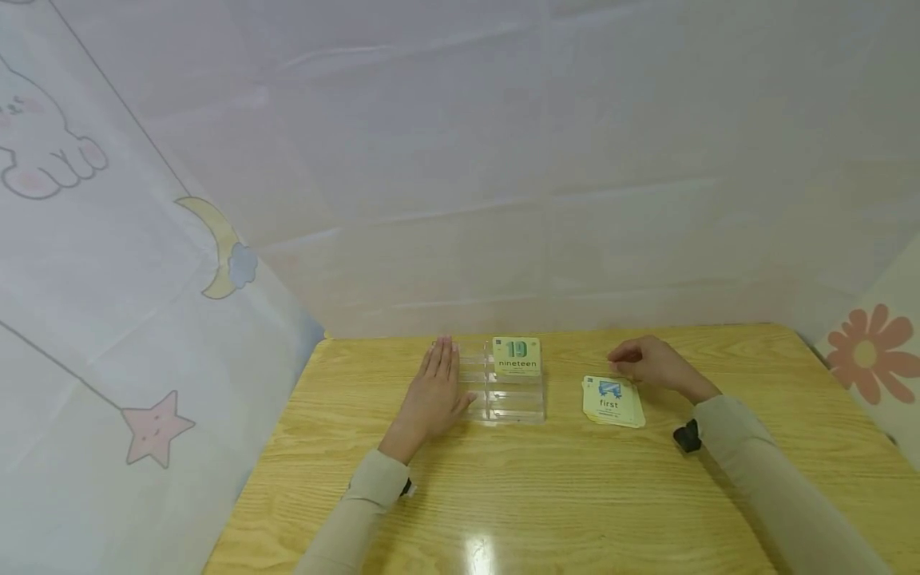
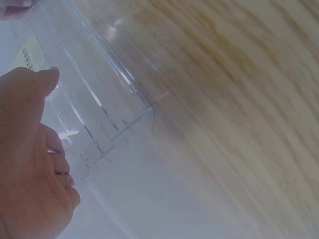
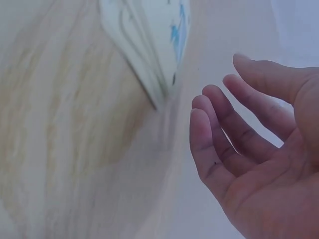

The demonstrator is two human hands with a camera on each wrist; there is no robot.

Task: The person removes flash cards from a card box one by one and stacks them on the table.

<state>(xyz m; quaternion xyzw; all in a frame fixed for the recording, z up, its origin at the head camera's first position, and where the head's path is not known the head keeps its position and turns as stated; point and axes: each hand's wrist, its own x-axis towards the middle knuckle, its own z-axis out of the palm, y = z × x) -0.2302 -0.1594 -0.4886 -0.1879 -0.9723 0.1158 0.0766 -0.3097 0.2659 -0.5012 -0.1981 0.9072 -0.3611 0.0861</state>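
A clear plastic card rack point(image 1: 514, 404) with slotted steps lies on the table, its left side partly hidden by my left hand point(image 1: 437, 391). That hand rests on the rack with fingers straight and thumb out to the right. A yellow card reading "nineteen" point(image 1: 517, 357) stands in the rack's upper right part. Further right is a stack of cards point(image 1: 613, 402), the top one reading "first". My right hand point(image 1: 654, 363) hovers just behind the stack, its fingers loosely bent; in the right wrist view nothing shows between the fingers point(image 3: 202, 132) and thumb.
The wooden table point(image 1: 561, 487) reaches back to a pale hanging sheet point(image 1: 446, 200). More printed cloth with a moon point(image 1: 216, 247) and a star point(image 1: 160, 427) hangs at the left, and one with a flower point(image 1: 872, 351) at the right.
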